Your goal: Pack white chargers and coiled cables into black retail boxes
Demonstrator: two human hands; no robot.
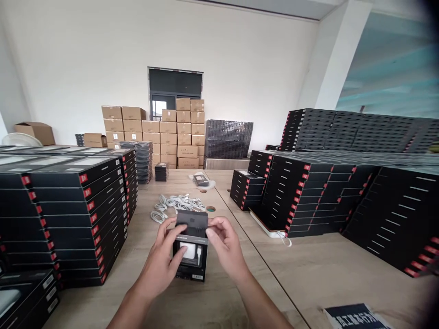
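Observation:
A small black box (188, 270) stands upright on the wooden table in front of me, its top flap (197, 220) raised. Through its front opening show a white block (190, 251) and a white cable end (199, 254). My left hand (159, 258) grips the box at the left, with fingers by the top edge and the thumb over the front. My right hand (228, 249) is closed at the flap's right edge, fingers curled and thumb beside it. Just behind the box lie several coiled white cables (178, 201).
Stacks of black boxes rise at the left (75, 219) and right (274, 192). A white-and-brown flat item (267, 226) lies by the right stack. Near the table's far end is a plastic-wrapped item (201, 180). Brown cartons (168, 137) stand behind. A printed dark sheet (355, 316) lies front right.

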